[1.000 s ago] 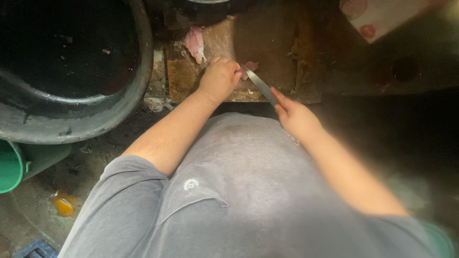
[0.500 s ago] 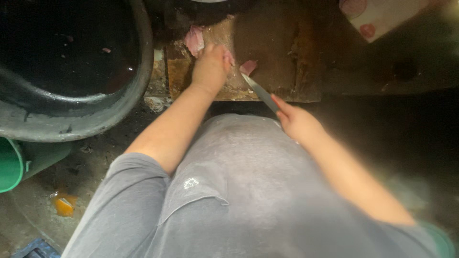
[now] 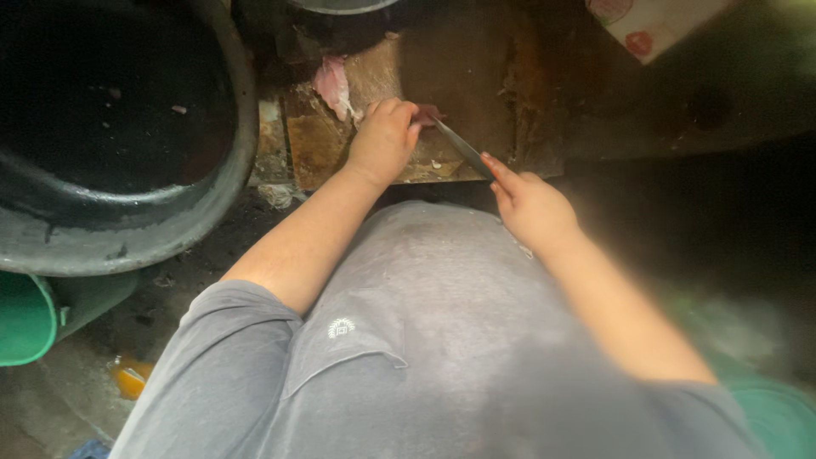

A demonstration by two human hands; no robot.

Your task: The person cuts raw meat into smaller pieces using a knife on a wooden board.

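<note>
Green bucket (image 3: 25,319) at near left edge, only a slice in frame, contents not visible; another green rim (image 3: 778,416) at near right, blurred. Big dark basin (image 3: 119,136) at left, interior dark, a few small pale scraps on its bottom. Floor (image 3: 85,374) near it is wet, dirty, with an orange scrap (image 3: 129,378). Person in grey shirt leans over a worn, stained wooden cutting board (image 3: 476,76) sitting low on the floor; dim surroundings, a printed carton corner (image 3: 654,21) at top right. Right hand (image 3: 531,208) closed around the handle of a knife (image 3: 459,146), index finger laid along the spine, blade angled up-left. Left hand (image 3: 382,140) fingers curled, pressed down on a small pink meat piece (image 3: 427,113) at the blade tip, mid-board. Second pink meat piece (image 3: 331,85) lies just left of that hand, at the board's edge.
</note>
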